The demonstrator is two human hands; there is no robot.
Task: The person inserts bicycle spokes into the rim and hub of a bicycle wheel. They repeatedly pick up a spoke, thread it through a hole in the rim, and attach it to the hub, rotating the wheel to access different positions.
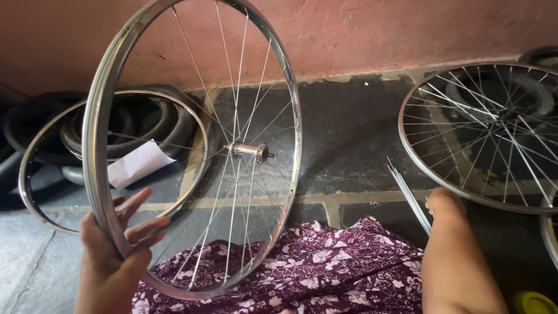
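Observation:
My left hand (113, 244) grips the lower left rim of a silver spoked bicycle wheel (96, 139), held upright and tilted over my lap; its hub (251, 150) sits at the centre. My right hand (444, 203) is closed around a bundle of loose thin metal spokes (407, 192) that point up and to the left. The fingers of that hand are hidden from me. A purple floral cloth (325, 267) covers my lap under the wheel.
A second spoked wheel (482, 134) lies flat on the dark stone floor at right. At left lie a bare rim (35, 157), black tyres (35, 125) and white paper (136, 163). A pink wall (378, 35) runs behind. A yellow object (532, 302) sits at bottom right.

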